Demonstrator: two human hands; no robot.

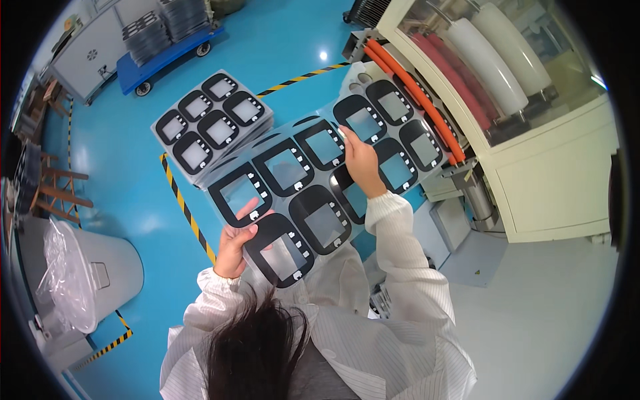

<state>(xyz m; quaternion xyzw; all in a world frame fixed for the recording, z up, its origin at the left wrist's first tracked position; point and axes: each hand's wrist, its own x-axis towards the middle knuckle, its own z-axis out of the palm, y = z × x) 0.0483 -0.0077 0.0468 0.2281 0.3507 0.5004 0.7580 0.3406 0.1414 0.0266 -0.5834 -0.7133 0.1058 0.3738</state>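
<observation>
A long clear plastic sheet (313, 180) printed with several black rounded-square frames runs from the machine's orange roller (413, 93) down toward me. My left hand (235, 241) grips the sheet's near left edge, thumb on top beside a black frame. My right hand (360, 163) lies flat on the middle of the sheet, fingers pointing up toward the roller. White striped sleeves cover both forearms.
A stack of similar printed sheets (212, 123) lies on a surface to the left of the sheet. A cream machine (533, 133) with white rollers fills the right. A blue cart (167, 53) with grey stacks stands at top left. A grey bin (93, 273) with a plastic liner is at lower left.
</observation>
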